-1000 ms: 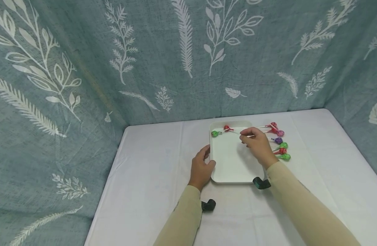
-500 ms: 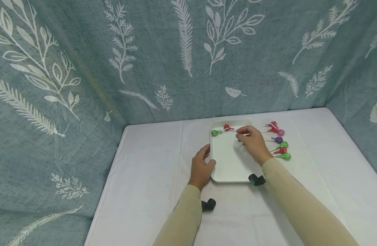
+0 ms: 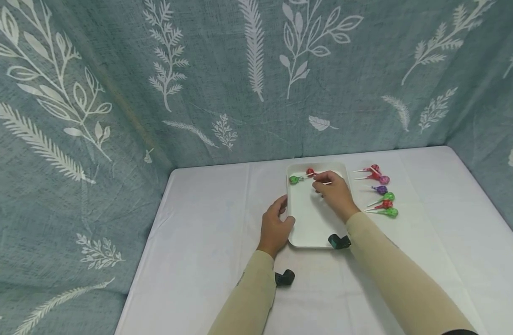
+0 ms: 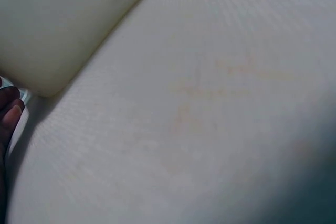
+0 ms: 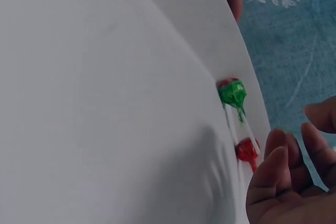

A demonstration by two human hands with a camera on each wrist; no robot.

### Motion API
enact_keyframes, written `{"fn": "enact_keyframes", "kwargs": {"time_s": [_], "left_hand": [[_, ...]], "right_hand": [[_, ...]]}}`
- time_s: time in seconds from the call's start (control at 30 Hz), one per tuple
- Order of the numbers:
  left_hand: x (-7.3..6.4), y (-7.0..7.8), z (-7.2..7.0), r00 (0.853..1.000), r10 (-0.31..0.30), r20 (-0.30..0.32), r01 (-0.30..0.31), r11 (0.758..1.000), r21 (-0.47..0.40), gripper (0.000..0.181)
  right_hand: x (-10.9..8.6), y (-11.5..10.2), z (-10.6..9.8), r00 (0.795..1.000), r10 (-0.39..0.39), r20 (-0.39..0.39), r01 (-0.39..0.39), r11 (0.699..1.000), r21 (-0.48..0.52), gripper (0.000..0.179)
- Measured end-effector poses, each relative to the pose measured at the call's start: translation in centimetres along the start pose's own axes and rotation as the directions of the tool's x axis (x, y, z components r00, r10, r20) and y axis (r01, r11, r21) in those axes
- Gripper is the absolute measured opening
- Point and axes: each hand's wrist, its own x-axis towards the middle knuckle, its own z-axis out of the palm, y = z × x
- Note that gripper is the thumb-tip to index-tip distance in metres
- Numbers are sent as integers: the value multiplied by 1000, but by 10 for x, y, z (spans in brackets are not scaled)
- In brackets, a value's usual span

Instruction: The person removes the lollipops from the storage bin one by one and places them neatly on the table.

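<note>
Inside the white tray (image 3: 317, 218), a green lollipop (image 3: 294, 179) and a red lollipop (image 3: 310, 172) lie near the far wall. My left hand (image 3: 277, 228) grips the tray's left side, thumb at the rim and fingers outside it; in the left wrist view, fingers (image 4: 11, 111) meet the tray's outer wall. Over the tray, my right hand (image 3: 334, 191) has its thumb and index fingertip close together beside the red lollipop. In the right wrist view that lollipop's stick runs behind the fingers (image 5: 268, 179), so whether they pinch it cannot be told.
Several lollipops lie in a loose column right of the tray: red and pink at the back, a purple lollipop (image 3: 381, 190) midway, a green lollipop (image 3: 392, 212) nearest. The white cloth-covered table (image 3: 206, 242) backs onto a leaf-patterned curtain (image 3: 223, 70).
My right hand has moved left over the tray, from the red lollipop's stick end toward its head. The lollipops and my left hand stay in place.
</note>
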Motion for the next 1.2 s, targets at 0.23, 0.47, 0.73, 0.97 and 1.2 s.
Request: {"fn": "enact_keyframes", "kwargs": {"time_s": [0.23, 0.47, 0.73, 0.97, 1.2], "left_hand": [[3, 0, -1, 1000, 3, -8, -3, 1000, -5, 63], [4, 0, -1, 1000, 14, -11, -14, 1000, -12, 63], [4, 1, 2, 1000, 21, -12, -21, 1000, -15, 63], [5, 3, 3, 1000, 19, -15, -19, 1000, -16, 63], [6, 3, 2, 1000, 7, -9, -8, 1000, -17, 64]], "right_hand": [[9, 2, 8, 1000, 20, -4, -20, 999, 26, 29], [15, 1, 19, 1000, 7, 16, -8, 1000, 23, 29], [21, 5, 30, 991, -53, 122, 60, 997, -49, 28], [29, 10, 40, 979, -82, 187, 107, 986, -125, 41], [35, 12, 43, 976, -82, 204, 132, 961, -243, 63]]}}
